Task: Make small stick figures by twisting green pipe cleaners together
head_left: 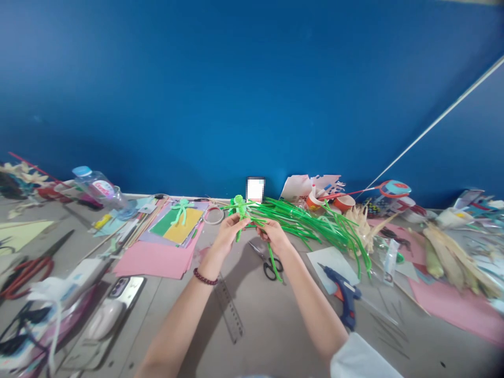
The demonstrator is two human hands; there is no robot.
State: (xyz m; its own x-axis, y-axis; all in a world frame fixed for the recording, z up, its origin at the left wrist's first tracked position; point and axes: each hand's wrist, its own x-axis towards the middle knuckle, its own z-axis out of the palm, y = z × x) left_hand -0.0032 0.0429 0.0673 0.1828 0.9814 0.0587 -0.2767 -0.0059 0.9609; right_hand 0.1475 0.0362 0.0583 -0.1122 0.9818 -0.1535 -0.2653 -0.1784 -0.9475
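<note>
Looked like a craft workspace, with glue gun (348, 302), scissors (264, 259), ruler (229, 310), pink paper sheets (153, 261) and green pipe cleaners (285, 211) strewn over a grey tabletop (275, 336) against a blue partition (252, 105).

Reaching forward with left forearm (183, 315) and right forearm (311, 294), angling both inward toward the middle. Holding left hand (229, 232) near right hand (274, 234), with thumbs turned in, curling the fingers, pinching on both sides!

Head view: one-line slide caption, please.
Left hand grips a fuzzy green shape, right hand a green strand, near black-handled scissors.
</note>
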